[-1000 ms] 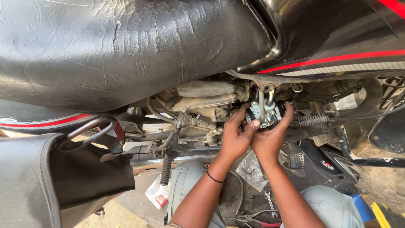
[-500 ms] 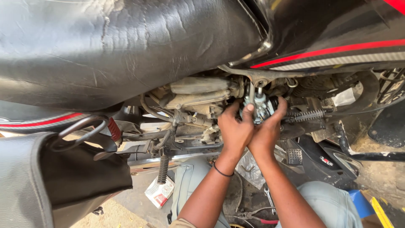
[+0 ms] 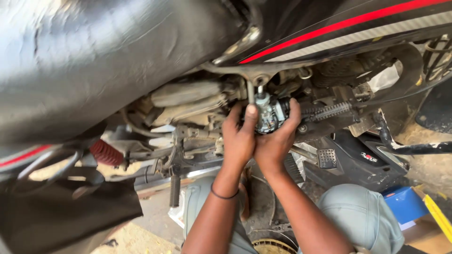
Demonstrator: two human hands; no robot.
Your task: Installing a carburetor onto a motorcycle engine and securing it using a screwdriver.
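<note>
both hands shifted right w/ the carburetor (image 3: 269,113), left hand (image 3: 240,138) & right hand (image 3: 278,138) fingers gripping it under the seat (image 3: 94,61).

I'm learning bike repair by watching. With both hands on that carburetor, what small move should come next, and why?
Probably a gentle wiggle to seat it. Left hand and right hand cup the carburetor from both sides, under the frame bracket by the ribbed intake hose.

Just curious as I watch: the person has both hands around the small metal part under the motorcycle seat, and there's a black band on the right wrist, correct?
Not quite. The head view shows the black band on the left wrist. Both the left hand and right hand do cup the small metal part under the seat.
</note>
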